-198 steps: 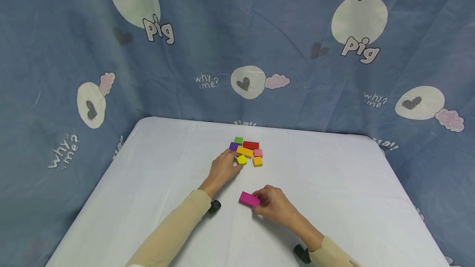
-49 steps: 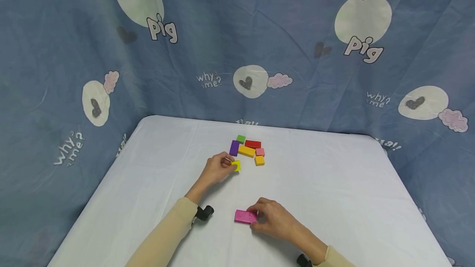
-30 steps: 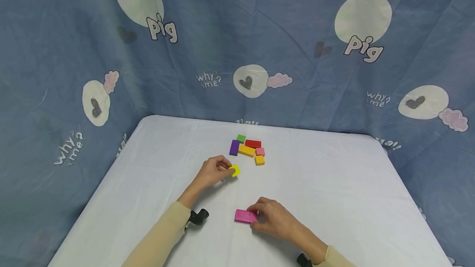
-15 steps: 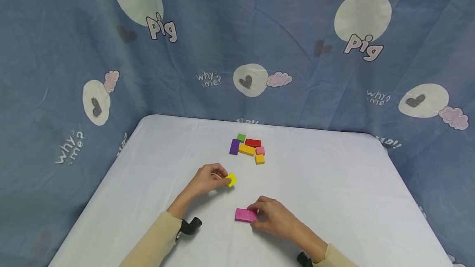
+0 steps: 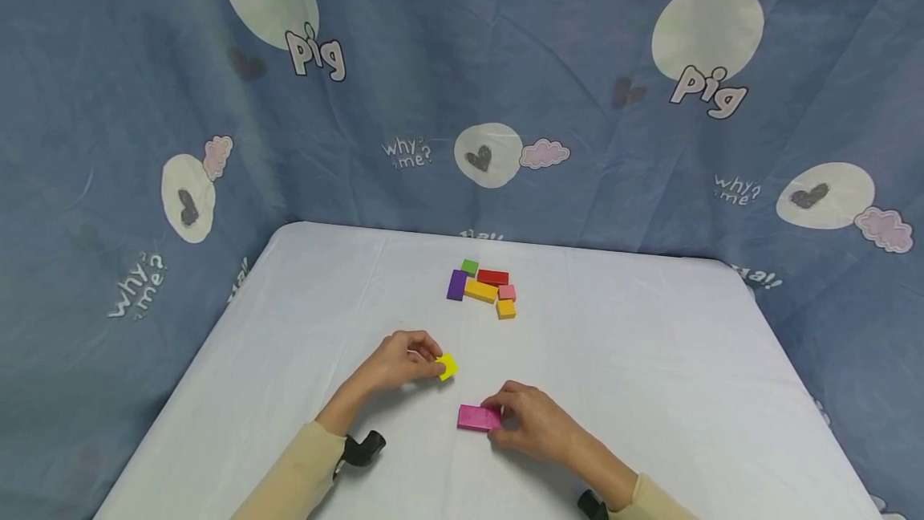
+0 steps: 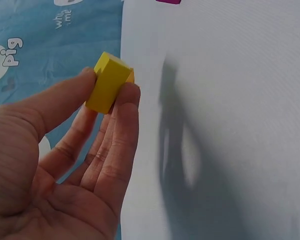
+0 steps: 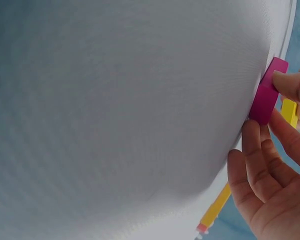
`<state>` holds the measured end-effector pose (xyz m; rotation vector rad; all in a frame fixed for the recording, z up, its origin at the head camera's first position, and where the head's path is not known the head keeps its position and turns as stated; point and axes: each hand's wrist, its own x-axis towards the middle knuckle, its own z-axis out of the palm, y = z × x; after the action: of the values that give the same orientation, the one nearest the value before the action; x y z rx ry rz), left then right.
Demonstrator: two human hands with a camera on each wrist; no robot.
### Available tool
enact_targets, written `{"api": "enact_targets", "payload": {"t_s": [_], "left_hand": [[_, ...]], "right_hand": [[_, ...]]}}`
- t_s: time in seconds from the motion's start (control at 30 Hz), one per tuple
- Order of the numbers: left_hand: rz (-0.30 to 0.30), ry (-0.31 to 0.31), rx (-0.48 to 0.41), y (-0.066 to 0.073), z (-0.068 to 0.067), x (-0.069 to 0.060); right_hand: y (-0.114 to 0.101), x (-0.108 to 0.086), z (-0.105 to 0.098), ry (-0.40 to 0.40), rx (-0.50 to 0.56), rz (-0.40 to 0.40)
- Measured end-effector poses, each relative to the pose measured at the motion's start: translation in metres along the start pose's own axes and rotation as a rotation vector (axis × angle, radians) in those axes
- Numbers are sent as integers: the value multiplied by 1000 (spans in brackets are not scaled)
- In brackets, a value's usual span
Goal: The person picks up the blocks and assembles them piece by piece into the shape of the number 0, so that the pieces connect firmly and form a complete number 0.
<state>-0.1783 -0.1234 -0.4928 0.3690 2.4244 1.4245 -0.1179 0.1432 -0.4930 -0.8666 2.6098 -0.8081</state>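
Note:
My left hand (image 5: pixel 399 361) pinches a small yellow block (image 5: pixel 448 367) between thumb and fingers, above the white table. In the left wrist view the yellow block (image 6: pixel 108 84) is at the fingertips of the left hand (image 6: pixel 75 155), with a shadow on the cloth beside it. My right hand (image 5: pixel 532 424) grips the right end of a magenta block (image 5: pixel 475 418), nearer the front than the yellow one. The right wrist view shows the magenta block (image 7: pixel 265 100) between the thumb and fingers of the right hand (image 7: pixel 275 175).
Farther back on the white table (image 5: pixel 621 359) lies a loose group: a purple block (image 5: pixel 456 285), a green one (image 5: pixel 470 267), a red one (image 5: pixel 493 278), a long orange-yellow one (image 5: pixel 480 290), a pink one (image 5: pixel 507 292) and a small orange-yellow one (image 5: pixel 506 309). A patterned blue cloth (image 5: pixel 404 38) hangs behind.
The left hand has drawn the yellow block away from the group, toward the front and slightly left. Compared with the oldest frame, the magenta block is closer to the front; lately it has stayed put.

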Motion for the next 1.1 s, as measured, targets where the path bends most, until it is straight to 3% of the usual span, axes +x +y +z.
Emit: {"api": "enact_targets", "payload": {"t_s": [0.3,0.73,1.1], "left_hand": [[19,-82,7,-3,2,-6],[16,-152,5,-6,7,-9],[22,-176,5,-7,11,-10]], "right_hand": [[1,0,1,-4,6,3],[1,-1,1,-9,-4,2],[1,0,1,5,-2,-14]]}}
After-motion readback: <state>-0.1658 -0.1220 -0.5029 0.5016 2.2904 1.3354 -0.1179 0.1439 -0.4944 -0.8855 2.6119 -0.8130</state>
